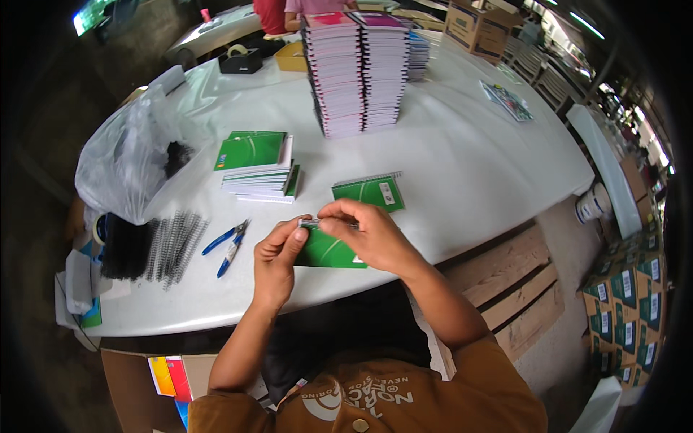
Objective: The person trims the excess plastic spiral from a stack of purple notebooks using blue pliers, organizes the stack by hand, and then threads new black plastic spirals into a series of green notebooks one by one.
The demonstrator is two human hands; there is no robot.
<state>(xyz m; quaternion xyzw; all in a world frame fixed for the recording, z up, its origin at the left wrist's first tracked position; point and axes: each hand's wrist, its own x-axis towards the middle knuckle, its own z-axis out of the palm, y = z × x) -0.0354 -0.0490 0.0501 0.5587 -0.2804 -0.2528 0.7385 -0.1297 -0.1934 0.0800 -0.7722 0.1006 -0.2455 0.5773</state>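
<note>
White table [462, 155]: both hands, L [278, 260] & R [368, 234], pinch-grip green notebook [325, 252] w/ spiral.

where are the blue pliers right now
In the head view the blue pliers lie on the white table, left of the left hand, between the loose wire spirals and the green notebook being held.

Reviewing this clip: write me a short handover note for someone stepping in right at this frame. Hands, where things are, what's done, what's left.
Left hand grips the left side of a green notebook at the near table edge. Right hand pinches the wire spiral along its top edge.
Done, apparently: one bound green notebook lying just behind; a short stack of green notebooks further left.
Supplies: loose black spirals at the left, blue-handled pliers beside them, tall pink-covered stacks at the far side.
Left: whether the spiral is fully seated cannot be told; the pliers lie untouched.
</note>
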